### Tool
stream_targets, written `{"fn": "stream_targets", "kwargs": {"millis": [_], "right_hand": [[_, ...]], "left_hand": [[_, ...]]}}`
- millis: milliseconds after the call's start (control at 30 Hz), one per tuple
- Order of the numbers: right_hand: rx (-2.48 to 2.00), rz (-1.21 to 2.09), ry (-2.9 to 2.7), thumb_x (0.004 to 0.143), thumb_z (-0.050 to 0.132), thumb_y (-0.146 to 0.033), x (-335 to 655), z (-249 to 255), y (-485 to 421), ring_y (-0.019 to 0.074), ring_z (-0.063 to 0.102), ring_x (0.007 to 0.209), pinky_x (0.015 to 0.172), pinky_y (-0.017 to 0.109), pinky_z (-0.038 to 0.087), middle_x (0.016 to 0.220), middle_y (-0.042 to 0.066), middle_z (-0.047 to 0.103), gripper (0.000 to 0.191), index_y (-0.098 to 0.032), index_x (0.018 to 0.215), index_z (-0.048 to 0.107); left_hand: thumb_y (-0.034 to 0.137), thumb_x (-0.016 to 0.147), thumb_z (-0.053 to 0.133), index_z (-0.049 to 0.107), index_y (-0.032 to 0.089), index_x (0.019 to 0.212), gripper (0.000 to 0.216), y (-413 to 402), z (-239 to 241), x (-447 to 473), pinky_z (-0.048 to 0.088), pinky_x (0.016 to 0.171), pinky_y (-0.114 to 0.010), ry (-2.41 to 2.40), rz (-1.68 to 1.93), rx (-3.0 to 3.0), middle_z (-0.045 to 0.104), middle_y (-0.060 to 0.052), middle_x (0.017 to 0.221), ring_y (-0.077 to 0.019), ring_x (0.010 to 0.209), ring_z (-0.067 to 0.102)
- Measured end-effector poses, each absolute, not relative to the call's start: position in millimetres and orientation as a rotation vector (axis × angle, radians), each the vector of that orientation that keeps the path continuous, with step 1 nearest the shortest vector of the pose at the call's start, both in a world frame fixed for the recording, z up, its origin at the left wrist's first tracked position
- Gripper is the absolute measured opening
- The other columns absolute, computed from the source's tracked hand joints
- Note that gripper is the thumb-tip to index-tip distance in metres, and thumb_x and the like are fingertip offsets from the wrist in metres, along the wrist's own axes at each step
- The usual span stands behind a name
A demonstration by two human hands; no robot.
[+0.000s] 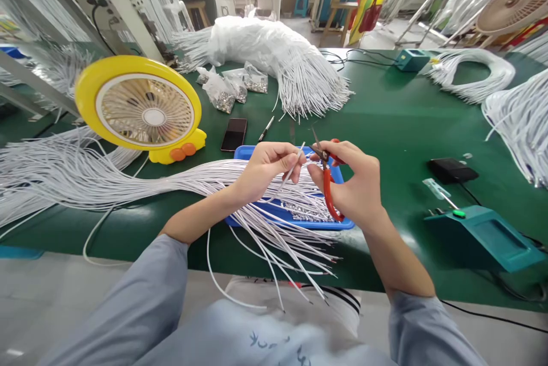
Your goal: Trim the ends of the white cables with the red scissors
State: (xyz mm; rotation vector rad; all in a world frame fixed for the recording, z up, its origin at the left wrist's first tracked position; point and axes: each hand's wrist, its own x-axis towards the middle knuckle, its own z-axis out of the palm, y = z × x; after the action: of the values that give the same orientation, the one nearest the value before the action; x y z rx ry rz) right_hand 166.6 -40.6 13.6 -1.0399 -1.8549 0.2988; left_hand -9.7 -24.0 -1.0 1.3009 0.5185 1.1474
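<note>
My left hand (266,167) pinches a single white wire (290,173) between thumb and fingers, its end pointing up toward the right hand. My right hand (354,180) is closed on red-handled scissors (327,186), whose blades point up and left beside the wire's tip. Both hands hover above a blue tray (245,152) holding small metal parts. A long bundle of white wires (128,180) lies across the tray from the left, its cut ends hanging over the table's near edge.
A yellow desk fan (141,108) stands at the left. A black phone (234,133), a pen (265,128) and bags of metal parts (222,95) lie behind the tray. A teal device (483,234) sits at the right. More wire bundles (278,57) lie on the green table (385,115).
</note>
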Motion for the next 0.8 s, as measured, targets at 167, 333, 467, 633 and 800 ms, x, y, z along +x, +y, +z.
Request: {"fn": "stream_targets", "kwargs": {"millis": [167, 333, 467, 633, 800], "right_hand": [[-1.055, 0.295, -1.887, 0.073, 0.068, -0.017, 167.0, 13.3, -38.9, 0.015, 0.06, 0.069, 0.063, 0.029, 0.049, 0.079, 0.001, 0.069, 0.023, -0.02, 0.096, 0.068], [-1.06, 0.284, -1.926, 0.074, 0.068, -0.018, 167.4, 17.5, -42.1, 0.014, 0.059, 0.068, 0.059, 0.027, 0.046, 0.076, 0.001, 0.068, 0.019, -0.02, 0.093, 0.068], [-1.073, 0.257, -1.955, 0.075, 0.067, -0.019, 167.1, 19.6, -45.1, 0.0125, 0.056, 0.06, 0.056, 0.027, 0.044, 0.071, -0.001, 0.066, 0.016, -0.022, 0.09, 0.068], [-1.087, 0.216, -1.978, 0.072, 0.067, -0.017, 167.5, 20.2, -47.0, 0.0144, 0.057, 0.061, 0.056, 0.028, 0.044, 0.069, -0.001, 0.065, 0.019, -0.024, 0.089, 0.068], [-1.069, 0.182, -1.993, 0.073, 0.068, -0.019, 167.8, 19.8, -48.0, 0.0153, 0.057, 0.062, 0.059, 0.029, 0.045, 0.07, 0.0, 0.065, 0.021, -0.025, 0.093, 0.069]], "left_hand": [[0.039, 0.086, 0.066, 0.063, 0.012, 0.074, 0.029, -24.1, -0.8, -9.5, 0.041, 0.051, -0.02, 0.503, 1.117, 1.286, 0.059, 0.0, 0.058, -0.0082, 0.051, 0.054], [0.035, 0.089, 0.062, 0.06, 0.011, 0.071, 0.03, -25.6, 0.4, -10.2, 0.034, 0.047, -0.018, 0.505, 1.141, 1.281, 0.054, 0.001, 0.056, -0.006, 0.048, 0.051], [0.037, 0.087, 0.064, 0.059, 0.011, 0.068, 0.033, -26.1, 2.0, -9.0, 0.029, 0.044, -0.017, 0.505, 1.15, 1.264, 0.051, 0.002, 0.054, -0.0043, 0.045, 0.047], [0.044, 0.083, 0.068, 0.062, 0.011, 0.07, 0.035, -25.1, -0.2, -8.3, 0.032, 0.042, -0.017, 0.55, 1.154, 1.264, 0.052, 0.001, 0.054, -0.0046, 0.044, 0.045], [0.043, 0.088, 0.063, 0.065, 0.012, 0.077, 0.033, -24.6, -6.5, -8.9, 0.041, 0.044, -0.018, 0.544, 1.216, 1.445, 0.057, -0.001, 0.061, -0.0058, 0.047, 0.049]]}}
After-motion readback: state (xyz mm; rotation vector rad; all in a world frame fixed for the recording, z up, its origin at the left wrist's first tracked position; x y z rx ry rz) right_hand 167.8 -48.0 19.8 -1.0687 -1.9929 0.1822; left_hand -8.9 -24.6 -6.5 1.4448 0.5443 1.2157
